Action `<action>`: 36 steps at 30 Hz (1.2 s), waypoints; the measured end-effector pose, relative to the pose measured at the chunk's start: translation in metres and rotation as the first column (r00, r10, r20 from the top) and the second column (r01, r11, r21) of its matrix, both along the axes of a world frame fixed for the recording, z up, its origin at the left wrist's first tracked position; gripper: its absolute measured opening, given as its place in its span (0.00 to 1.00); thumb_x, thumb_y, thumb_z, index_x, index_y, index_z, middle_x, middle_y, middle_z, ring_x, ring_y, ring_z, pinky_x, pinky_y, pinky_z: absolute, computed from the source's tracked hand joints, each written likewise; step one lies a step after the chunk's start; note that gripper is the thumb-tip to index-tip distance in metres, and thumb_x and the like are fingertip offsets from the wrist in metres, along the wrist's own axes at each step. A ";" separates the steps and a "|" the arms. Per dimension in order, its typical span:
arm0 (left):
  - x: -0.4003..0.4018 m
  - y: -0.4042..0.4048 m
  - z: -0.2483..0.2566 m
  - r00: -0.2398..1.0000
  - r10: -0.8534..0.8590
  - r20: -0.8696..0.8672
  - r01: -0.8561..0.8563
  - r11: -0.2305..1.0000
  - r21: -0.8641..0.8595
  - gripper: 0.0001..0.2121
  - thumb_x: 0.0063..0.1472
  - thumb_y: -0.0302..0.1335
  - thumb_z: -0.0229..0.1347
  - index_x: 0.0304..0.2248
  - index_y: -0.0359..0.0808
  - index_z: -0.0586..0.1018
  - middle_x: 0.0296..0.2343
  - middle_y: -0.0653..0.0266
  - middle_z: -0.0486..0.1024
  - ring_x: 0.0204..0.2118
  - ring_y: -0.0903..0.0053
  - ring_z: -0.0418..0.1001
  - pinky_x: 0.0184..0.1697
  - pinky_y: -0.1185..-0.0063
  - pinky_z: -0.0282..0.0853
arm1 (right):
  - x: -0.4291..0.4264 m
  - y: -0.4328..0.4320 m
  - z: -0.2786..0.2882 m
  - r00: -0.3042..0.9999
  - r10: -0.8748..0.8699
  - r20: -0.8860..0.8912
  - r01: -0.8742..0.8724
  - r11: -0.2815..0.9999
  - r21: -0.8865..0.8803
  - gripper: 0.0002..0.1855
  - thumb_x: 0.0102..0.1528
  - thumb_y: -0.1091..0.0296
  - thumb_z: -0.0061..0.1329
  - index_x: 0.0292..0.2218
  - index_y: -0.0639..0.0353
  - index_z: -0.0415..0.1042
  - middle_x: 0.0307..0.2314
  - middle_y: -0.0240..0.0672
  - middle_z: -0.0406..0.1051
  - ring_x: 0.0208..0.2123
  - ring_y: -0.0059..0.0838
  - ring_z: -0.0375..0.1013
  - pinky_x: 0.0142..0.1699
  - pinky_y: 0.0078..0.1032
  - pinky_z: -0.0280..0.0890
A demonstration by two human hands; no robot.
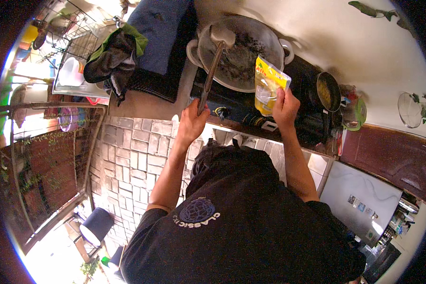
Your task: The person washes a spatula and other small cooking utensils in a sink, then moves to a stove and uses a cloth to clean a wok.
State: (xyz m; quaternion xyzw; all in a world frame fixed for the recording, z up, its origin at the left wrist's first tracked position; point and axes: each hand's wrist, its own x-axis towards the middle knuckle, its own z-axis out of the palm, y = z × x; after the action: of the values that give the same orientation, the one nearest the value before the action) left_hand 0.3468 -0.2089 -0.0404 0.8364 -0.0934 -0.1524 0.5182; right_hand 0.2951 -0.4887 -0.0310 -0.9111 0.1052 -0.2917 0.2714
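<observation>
My left hand (192, 122) grips the long handle of a metal turner (213, 72). The turner's broad head rests inside a large two-handled metal wok (230, 82), against its far left wall. Dark residue marks the wok's inside. In my right hand (287, 106) is a yellow and clear plastic pouch (265, 93) bearing writing, pinched along its right side between thumb and fingers. It stands upright in front of the wok's right side, overlapping the rim in view. Beneath the wok lies a black gas stove (239, 117); whether a flame burns cannot be seen.
Right of the wok, a small dark pan (328, 91) holds something yellow. A green-edged container (355, 114) stands beyond it. Dark cloth (117, 58) lies left on the counter, near a sink (101, 90) and wire rack (71, 35). A refrigerator (358, 195) stands at lower right.
</observation>
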 end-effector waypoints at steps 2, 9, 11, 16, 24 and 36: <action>0.001 0.000 -0.002 1.000 -0.005 -0.003 0.005 1.000 0.006 0.09 0.54 0.28 0.52 0.32 0.30 0.70 0.22 0.47 0.72 0.28 0.51 0.72 0.30 0.67 0.66 | -0.007 0.008 -0.005 0.997 0.033 0.070 -0.035 0.999 0.034 0.14 0.58 0.62 0.41 0.24 0.61 0.65 0.15 0.50 0.65 0.17 0.52 0.66 0.22 0.41 0.58; 0.003 0.001 -0.005 0.997 -0.043 0.061 0.046 0.998 -0.046 0.10 0.54 0.28 0.52 0.32 0.30 0.70 0.22 0.47 0.72 0.27 0.53 0.73 0.29 0.68 0.65 | -0.026 0.026 -0.030 0.984 -0.026 -0.174 0.041 0.996 0.083 0.14 0.58 0.66 0.40 0.24 0.66 0.64 0.15 0.49 0.64 0.18 0.48 0.68 0.22 0.34 0.58; 0.004 0.002 -0.004 0.997 -0.045 0.062 0.049 0.997 -0.060 0.10 0.54 0.28 0.52 0.32 0.29 0.70 0.21 0.48 0.72 0.27 0.54 0.73 0.28 0.68 0.65 | -0.031 0.034 -0.030 0.982 -0.032 -0.183 0.049 0.995 0.085 0.14 0.58 0.66 0.40 0.24 0.66 0.64 0.15 0.49 0.64 0.17 0.48 0.68 0.22 0.35 0.57; 0.007 0.003 0.004 0.998 -0.056 -0.012 0.055 0.998 -0.044 0.09 0.54 0.28 0.52 0.31 0.30 0.70 0.21 0.49 0.72 0.25 0.58 0.73 0.29 0.69 0.65 | -0.048 0.038 -0.046 0.937 -0.075 -0.341 0.107 0.991 0.077 0.17 0.59 0.57 0.38 0.25 0.59 0.68 0.17 0.49 0.68 0.19 0.52 0.68 0.23 0.43 0.61; 0.006 0.008 -0.001 0.996 -0.058 0.061 0.060 0.998 -0.033 0.09 0.53 0.28 0.52 0.31 0.31 0.71 0.21 0.50 0.72 0.26 0.59 0.73 0.30 0.69 0.65 | -0.073 0.049 -0.064 0.938 -0.058 -0.343 0.047 0.998 -0.039 0.15 0.57 0.63 0.42 0.23 0.63 0.67 0.13 0.45 0.66 0.17 0.47 0.68 0.23 0.38 0.60; 0.015 0.015 -0.006 0.996 -0.080 0.041 0.080 0.997 -0.003 0.08 0.54 0.26 0.52 0.31 0.30 0.70 0.22 0.49 0.71 0.24 0.59 0.71 0.29 0.70 0.65 | -0.100 0.059 -0.048 0.928 -0.013 -0.373 0.088 0.979 0.184 0.10 0.56 0.67 0.43 0.27 0.65 0.70 0.16 0.43 0.70 0.20 0.37 0.74 0.26 0.30 0.65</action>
State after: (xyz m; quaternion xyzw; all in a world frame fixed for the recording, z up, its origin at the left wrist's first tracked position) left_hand 0.3620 -0.1935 -0.0466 0.8337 -0.1377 -0.1555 0.5117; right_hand 0.1946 -0.4296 -0.0790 -0.9153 0.2064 -0.1100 0.3279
